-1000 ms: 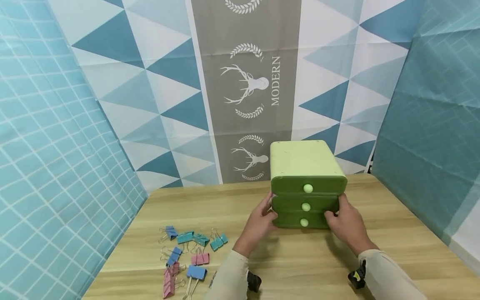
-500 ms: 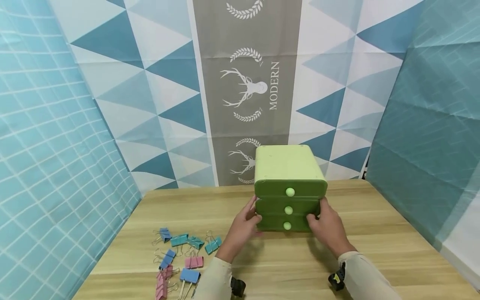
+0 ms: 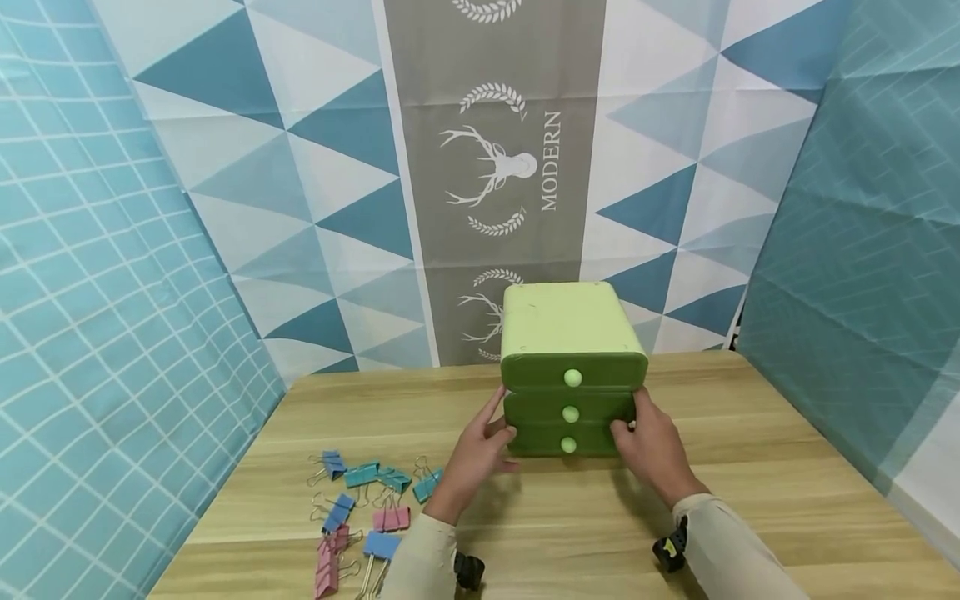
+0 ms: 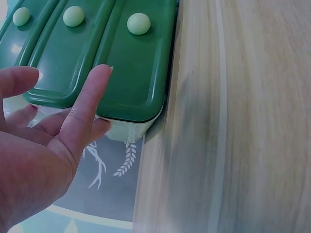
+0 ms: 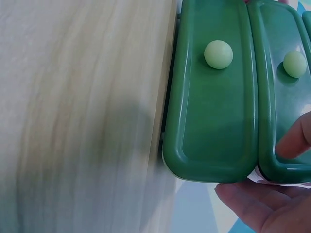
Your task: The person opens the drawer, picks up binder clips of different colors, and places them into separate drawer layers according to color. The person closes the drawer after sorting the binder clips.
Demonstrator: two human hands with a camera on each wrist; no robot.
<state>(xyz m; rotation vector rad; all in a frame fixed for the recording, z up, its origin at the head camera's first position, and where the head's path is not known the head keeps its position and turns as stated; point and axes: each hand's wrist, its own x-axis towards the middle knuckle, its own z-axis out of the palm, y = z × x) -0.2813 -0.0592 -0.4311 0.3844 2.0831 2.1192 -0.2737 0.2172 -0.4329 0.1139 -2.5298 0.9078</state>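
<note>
A small drawer box with a pale green body [image 3: 566, 321] and three dark green drawer fronts stands on the wooden table in the head view. Each drawer has a round pale knob [image 3: 573, 378], and all the drawers are closed. My left hand [image 3: 478, 448] holds the box's left side, thumb at the front edge and the other fingers along the side wall. On the opposite side, my right hand [image 3: 654, 437] grips the box with its thumb on the middle drawer front [image 5: 291, 121]. Its other fingers reach behind the side, partly hidden.
Several blue, teal and pink binder clips [image 3: 392, 519] lie scattered on the left of the table [image 3: 555, 533]. A patterned cloth [image 3: 510, 167] hangs behind the table's far edge. Tiled-pattern cloths flank both sides. Each wrist carries a black camera [image 3: 469, 572].
The drawer box has shifted left across the table, with both hands moving along at its sides. The view has also tilted a little. The clips keep their arrangement.
</note>
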